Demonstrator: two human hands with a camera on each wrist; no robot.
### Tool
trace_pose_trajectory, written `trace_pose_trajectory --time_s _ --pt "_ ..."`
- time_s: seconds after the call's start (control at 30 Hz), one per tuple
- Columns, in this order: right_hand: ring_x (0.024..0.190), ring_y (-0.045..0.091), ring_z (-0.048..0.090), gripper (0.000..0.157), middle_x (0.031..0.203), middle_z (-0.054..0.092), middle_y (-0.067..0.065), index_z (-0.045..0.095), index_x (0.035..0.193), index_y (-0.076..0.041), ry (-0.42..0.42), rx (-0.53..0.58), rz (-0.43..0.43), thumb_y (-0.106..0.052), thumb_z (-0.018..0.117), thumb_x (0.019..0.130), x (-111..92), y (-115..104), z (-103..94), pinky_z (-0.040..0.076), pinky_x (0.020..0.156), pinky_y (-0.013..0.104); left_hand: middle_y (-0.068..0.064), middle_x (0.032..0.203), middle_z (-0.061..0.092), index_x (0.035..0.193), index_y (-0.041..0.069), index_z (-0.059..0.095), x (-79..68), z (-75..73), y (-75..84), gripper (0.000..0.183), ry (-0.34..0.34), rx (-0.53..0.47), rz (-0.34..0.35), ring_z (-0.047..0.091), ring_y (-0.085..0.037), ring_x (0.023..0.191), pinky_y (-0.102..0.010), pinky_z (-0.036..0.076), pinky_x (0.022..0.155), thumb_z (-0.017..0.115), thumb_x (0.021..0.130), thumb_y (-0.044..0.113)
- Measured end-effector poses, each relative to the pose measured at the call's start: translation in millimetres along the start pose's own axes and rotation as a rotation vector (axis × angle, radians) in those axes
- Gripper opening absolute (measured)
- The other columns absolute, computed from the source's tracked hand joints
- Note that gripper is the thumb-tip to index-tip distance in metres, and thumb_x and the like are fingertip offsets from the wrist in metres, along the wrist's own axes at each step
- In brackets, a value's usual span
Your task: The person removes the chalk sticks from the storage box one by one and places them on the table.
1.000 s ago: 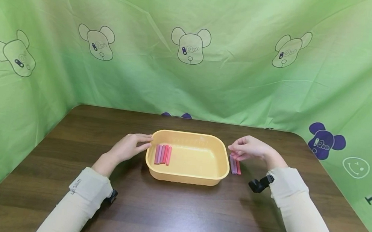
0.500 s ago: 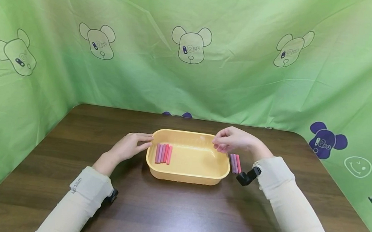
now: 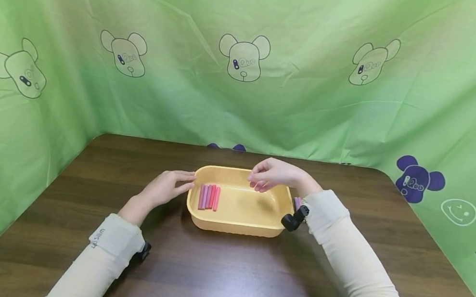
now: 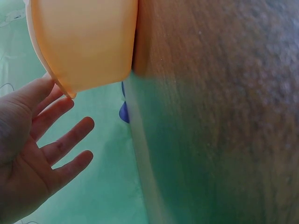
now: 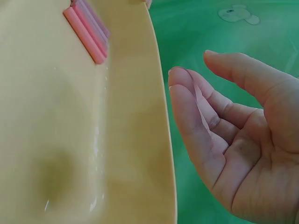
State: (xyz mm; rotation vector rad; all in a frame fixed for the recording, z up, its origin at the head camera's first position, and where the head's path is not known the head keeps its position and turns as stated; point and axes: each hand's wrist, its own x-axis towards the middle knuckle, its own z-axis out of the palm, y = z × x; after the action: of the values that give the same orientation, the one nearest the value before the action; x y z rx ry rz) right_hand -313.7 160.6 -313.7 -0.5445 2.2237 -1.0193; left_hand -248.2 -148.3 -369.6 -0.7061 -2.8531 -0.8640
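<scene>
Currently, left grip (image 3: pixel 161 190), fingers extended, touches the yellow tub (image 3: pixel 236 227). Right grip (image 3: pixel 278 172) hovers above it, loosely parted, empty.

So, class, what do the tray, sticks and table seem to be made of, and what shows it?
Tray: probably plastic, smooth and slightly glossy, with glints inside. Sticks: fairly matte, evenly coloured, possibly chalk or clay; the look leaves it open. Table: wood or wood-effect laminate, with brown grain and soft sheen.
</scene>
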Motion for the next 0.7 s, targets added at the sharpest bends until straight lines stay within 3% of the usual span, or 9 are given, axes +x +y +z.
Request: trace_pose_trajectory --time_s 0.43,0.7 --pt "0.073 0.009 0.065 0.031 0.100 0.068 0.020 0.059 0.108 0.007 -0.028 0.019 0.006 -0.018 0.059 0.090 28 -3 14.2 0.057 0.080 0.029 -0.013 0.129 0.059 0.124 0.004 0.060 -0.6 2.0 -1.0 0.037 0.009 0.003 0.006 0.052 -0.029 0.125 -0.045 0.040 0.106 0.059 0.092 0.022" --pt "0.077 0.010 0.066 0.034 0.094 0.069 0.011 0.057 0.114 0.010 -0.054 0.005 0.006 -0.016 0.057 0.092 43 -3 20.5 0.057 0.081 0.030 -0.013 0.130 0.059 0.124 0.003 0.060 -0.6 1.7 -0.7 0.038 0.006 0.001 0.004 0.052 -0.029 0.125 -0.045 0.040 0.106 0.059 0.092 0.022"
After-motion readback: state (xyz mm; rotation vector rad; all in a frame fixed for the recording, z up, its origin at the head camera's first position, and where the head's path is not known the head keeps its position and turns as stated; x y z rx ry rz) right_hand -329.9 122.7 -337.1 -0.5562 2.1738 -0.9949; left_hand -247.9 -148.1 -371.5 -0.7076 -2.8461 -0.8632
